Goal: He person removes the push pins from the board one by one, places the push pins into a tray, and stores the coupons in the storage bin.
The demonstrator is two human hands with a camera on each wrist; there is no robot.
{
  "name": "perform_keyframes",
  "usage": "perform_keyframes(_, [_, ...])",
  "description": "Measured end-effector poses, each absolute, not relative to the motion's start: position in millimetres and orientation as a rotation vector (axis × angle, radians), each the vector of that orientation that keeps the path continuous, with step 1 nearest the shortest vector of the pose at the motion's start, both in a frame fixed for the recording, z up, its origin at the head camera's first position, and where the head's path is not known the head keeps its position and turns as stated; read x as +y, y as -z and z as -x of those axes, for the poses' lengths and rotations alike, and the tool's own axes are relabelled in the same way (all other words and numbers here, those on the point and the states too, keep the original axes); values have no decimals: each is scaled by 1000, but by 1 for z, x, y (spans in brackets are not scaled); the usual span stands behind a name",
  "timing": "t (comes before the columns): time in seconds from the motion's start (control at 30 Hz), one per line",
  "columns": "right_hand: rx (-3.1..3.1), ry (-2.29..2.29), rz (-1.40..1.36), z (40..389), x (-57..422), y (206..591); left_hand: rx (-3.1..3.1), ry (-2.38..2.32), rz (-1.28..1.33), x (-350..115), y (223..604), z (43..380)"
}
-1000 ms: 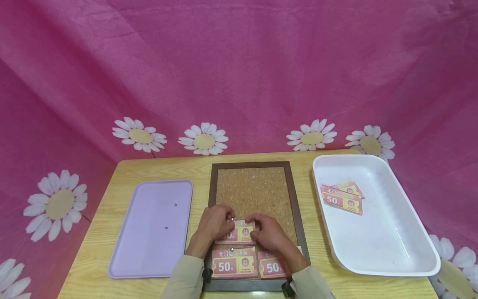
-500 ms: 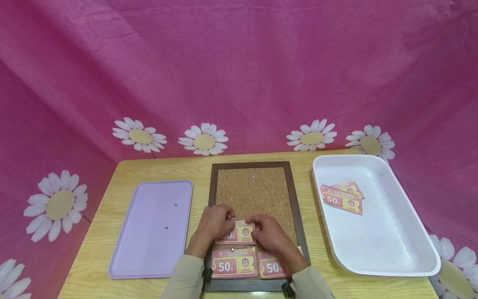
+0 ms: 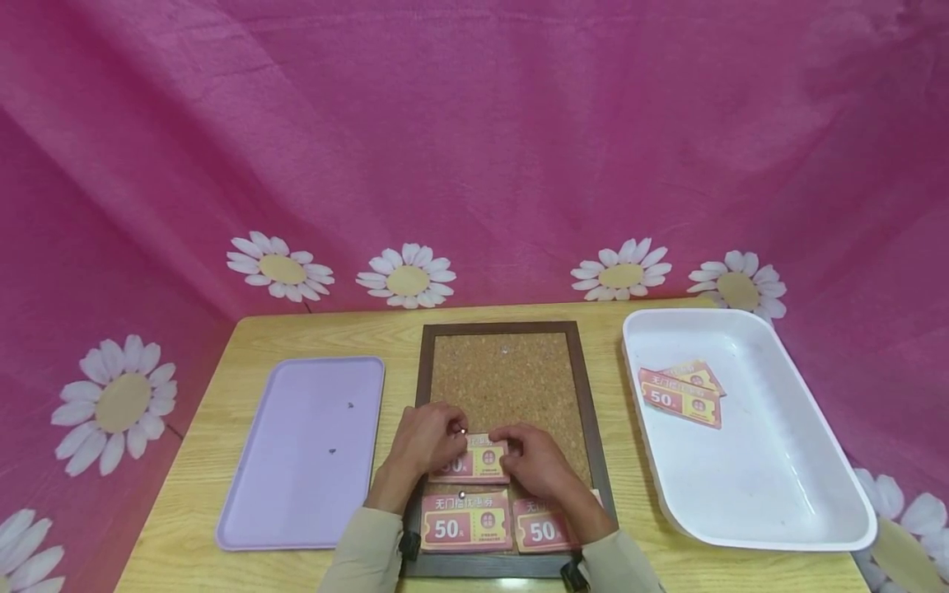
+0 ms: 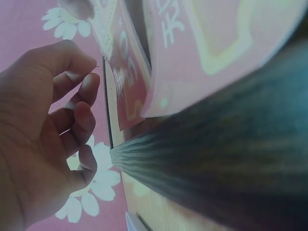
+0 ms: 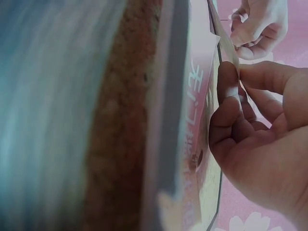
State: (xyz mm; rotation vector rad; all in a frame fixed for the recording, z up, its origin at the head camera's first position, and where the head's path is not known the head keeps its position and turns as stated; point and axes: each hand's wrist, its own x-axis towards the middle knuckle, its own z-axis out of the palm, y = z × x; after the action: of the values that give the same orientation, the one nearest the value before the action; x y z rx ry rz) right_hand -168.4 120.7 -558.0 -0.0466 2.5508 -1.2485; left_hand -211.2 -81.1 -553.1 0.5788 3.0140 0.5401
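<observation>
A framed cork board point(image 3: 511, 375) lies before me with pink and yellow coupons on its near half. My right hand point(image 3: 539, 463) pinches the right edge of the upper coupon point(image 3: 485, 463), which lies above two others. At that coupon's top edge my left hand point(image 3: 430, 441) pinches a small pushpin point(image 3: 463, 431); its thin point shows at the fingertips in the left wrist view. Below, the left coupon point(image 3: 465, 531) has a silver pushpin point(image 3: 462, 495) at its top middle. My right forearm partly covers the right coupon point(image 3: 535, 527).
To the left lies a purple tray point(image 3: 255, 502) with two small dark pins point(image 3: 351, 405) on it. On the right stands a white plastic tub point(image 3: 771, 461) holding two overlapping coupons point(image 3: 682, 399). A pink flowered cloth point(image 3: 474, 165) hangs behind the wooden table point(image 3: 348, 331).
</observation>
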Motion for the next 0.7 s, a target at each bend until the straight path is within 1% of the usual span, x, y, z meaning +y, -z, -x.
perform_keyframes(0.4, [2537, 1306, 17, 167, 125, 556, 2995, -559, -527, -83, 544, 208])
perform_keyframes(0.7, [2572, 1332, -22, 166, 134, 549, 3004, -553, -538, -85, 539, 204])
